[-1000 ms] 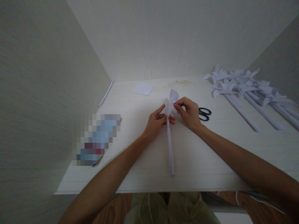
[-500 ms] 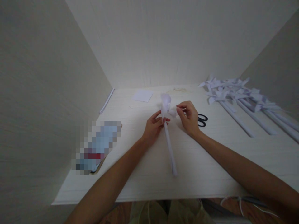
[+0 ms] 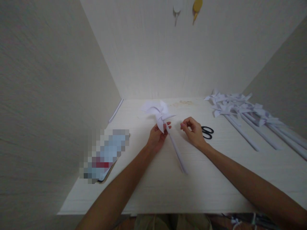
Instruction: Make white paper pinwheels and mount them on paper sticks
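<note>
A white paper pinwheel on a rolled paper stick is in my left hand, whose fingers are around the stick just below the blades. Its blades spread out and face up toward me, and the lower end of the stick slants down to the right. My right hand is a short way right of the pinwheel, apart from it, thumb and fingertips pinched together. Whether anything small is between them I cannot make out. Just beyond that hand lie scissors, their black handles showing and their blades hidden.
Several finished paper pinwheels lie in a pile at the right. A blurred-out phone rests at the left, and a thin white paper strip lies by the left wall. Two hooks, one white and one yellow, are on the back wall.
The pinwheel's head has turned from edge-on to facing me, its blades now spread leftward. My right hand has drawn apart from it. The view has tilted up, bringing the wall hooks in.
</note>
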A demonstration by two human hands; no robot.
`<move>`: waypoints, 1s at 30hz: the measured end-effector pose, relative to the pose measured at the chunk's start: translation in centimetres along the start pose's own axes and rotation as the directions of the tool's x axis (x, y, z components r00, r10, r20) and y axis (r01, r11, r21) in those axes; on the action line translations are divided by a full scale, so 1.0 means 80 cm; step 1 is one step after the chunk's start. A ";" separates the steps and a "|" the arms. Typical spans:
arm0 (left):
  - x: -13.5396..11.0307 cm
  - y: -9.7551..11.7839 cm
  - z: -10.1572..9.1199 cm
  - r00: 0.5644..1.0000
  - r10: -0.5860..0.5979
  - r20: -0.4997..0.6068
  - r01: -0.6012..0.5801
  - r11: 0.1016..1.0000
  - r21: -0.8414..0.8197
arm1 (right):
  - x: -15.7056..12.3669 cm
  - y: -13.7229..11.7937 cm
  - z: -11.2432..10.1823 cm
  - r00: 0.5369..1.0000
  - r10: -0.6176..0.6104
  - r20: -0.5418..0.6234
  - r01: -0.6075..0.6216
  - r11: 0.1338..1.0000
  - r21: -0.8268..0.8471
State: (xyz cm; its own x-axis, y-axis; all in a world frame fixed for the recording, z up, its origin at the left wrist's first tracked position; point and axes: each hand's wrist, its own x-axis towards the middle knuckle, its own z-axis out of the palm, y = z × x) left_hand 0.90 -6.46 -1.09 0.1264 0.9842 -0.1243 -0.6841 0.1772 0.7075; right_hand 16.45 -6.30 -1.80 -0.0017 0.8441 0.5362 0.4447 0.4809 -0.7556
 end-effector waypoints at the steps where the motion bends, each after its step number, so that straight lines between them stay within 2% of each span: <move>1: 0.000 0.000 0.000 1.000 -0.004 0.003 0.004 1.000 -0.003 | 0.000 -0.003 0.000 0.999 -0.009 0.033 0.010 0.999 -0.038; 4: -0.001 -0.001 -0.001 1.000 -0.015 0.002 0.015 1.000 -0.009 | 0.000 -0.010 0.000 0.991 -0.034 0.130 0.054 0.988 -0.147; 7: -0.002 -0.001 -0.003 1.000 -0.017 0.009 0.017 1.000 -0.025 | 0.000 -0.012 0.002 0.982 -0.011 0.189 0.046 0.982 -0.182; 11: -0.001 -0.001 -0.005 1.000 -0.013 0.016 0.014 0.999 -0.040 | -0.003 -0.010 0.005 0.975 0.094 0.203 -0.079 0.994 -0.080; 16: 0.003 0.000 -0.005 0.999 -0.031 -0.012 0.030 0.998 -0.049 | -0.025 -0.025 0.010 0.908 0.220 0.357 -0.246 0.969 0.030; 22: 0.004 0.002 -0.003 0.998 -0.043 -0.042 0.041 0.998 -0.044 | -0.041 -0.046 0.015 0.869 0.383 0.314 -0.434 0.895 0.107; 30: 0.004 0.002 -0.004 0.999 -0.019 -0.034 0.017 0.999 -0.039 | -0.043 -0.051 0.017 0.865 0.413 0.285 -0.449 0.890 0.072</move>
State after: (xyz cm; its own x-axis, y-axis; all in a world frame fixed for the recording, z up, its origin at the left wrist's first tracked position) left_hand 0.56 -6.10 -1.25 0.1149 0.9803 -0.1608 -0.7095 0.1943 0.6774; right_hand 13.39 -10.83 -1.05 -0.0733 0.9963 0.0440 0.3323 0.0660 -0.9409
